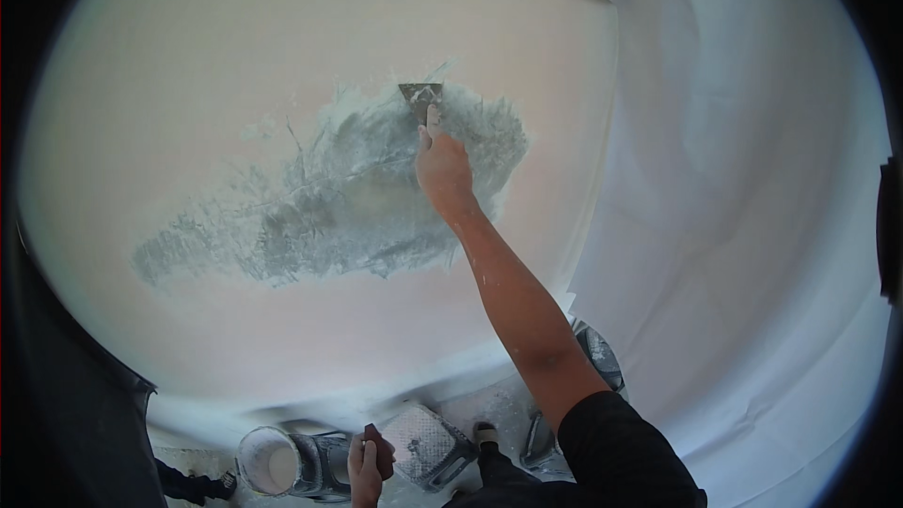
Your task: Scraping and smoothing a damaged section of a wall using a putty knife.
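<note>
We hold the putty knife (420, 94) in the right hand (444, 169), which is closed around the handle with one finger extended toward the blade. The blade is at the upper edge of the grey patch (357, 202) on the pale wall (282, 28), its wide edge uppermost, with whitish smears on its face; we cannot tell how firmly it bears on the surface. We keep the left hand (363, 475) well apart from the right, low in the view, with its fingers closed on a dark brown item (381, 450) whose kind we cannot tell. Below the wall we note a round bucket (243, 461) with pale contents, left of the left hand, and a stained, textured step stool (419, 440) to its right. A white sheet (743, 160) hangs along the right side
</note>
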The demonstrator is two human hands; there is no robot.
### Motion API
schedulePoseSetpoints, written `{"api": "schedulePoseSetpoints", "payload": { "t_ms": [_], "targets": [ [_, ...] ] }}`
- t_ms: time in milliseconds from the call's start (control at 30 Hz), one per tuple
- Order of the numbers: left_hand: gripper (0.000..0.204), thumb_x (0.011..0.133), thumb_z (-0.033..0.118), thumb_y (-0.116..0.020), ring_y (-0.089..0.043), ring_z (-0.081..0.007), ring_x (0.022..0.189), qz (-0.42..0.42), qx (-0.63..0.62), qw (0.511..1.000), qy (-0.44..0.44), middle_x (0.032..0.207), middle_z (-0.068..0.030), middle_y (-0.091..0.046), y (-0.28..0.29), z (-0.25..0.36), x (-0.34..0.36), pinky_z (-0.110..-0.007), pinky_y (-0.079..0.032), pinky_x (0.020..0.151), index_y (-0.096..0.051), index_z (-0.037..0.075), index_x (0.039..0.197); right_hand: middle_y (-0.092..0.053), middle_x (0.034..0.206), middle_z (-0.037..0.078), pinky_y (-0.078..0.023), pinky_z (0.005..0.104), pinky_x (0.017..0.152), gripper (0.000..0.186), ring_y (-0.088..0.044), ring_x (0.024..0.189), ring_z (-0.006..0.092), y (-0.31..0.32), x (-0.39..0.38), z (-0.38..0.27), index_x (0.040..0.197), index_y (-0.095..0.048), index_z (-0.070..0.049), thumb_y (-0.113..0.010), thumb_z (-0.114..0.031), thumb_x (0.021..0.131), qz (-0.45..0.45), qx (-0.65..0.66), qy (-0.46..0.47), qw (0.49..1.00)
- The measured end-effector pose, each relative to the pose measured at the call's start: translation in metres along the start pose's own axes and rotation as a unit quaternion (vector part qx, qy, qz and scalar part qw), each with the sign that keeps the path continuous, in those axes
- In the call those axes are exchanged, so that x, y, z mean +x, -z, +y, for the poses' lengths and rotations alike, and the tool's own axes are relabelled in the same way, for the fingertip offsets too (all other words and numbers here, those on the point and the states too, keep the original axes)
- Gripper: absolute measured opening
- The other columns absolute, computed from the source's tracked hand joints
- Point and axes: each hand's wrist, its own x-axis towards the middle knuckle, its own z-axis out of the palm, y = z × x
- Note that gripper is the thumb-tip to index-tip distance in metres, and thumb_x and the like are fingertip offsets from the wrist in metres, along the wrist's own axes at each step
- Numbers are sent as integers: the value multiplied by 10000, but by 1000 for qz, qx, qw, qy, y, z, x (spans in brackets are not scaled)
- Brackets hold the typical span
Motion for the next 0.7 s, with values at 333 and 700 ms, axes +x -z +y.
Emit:
{"api": "schedulePoseSetpoints", "payload": {
  "t_ms": [333, 700],
  "targets": [
    [217, 1053, 274, -521, -472, -84, 562, 6, -39, 999, -9, 727, 1, -551, 5, 17, -7, -225, -383, 493, -601, 73, 1053, -680, 835, 274, -547, 536, 750, 478, -668, 820, 471, -5, -2, 9, 1466, -467, -69, -451, -302, 1050, -9, -30, 8, 999],
    [229, 1065, 245, -444, -579, -144, 661, 16, -35, 999, -9, 806, -73, -610, 1, 11, 13, -276, -489, 591, -513, 26, 1071, -672, 863, 294, -528, 543, 776, 452, -654, 849, 491, -4, 9, 5, 1438, -511, -71, -482, -275, 1036, 0, 34, -12, 999]
  ]
}}
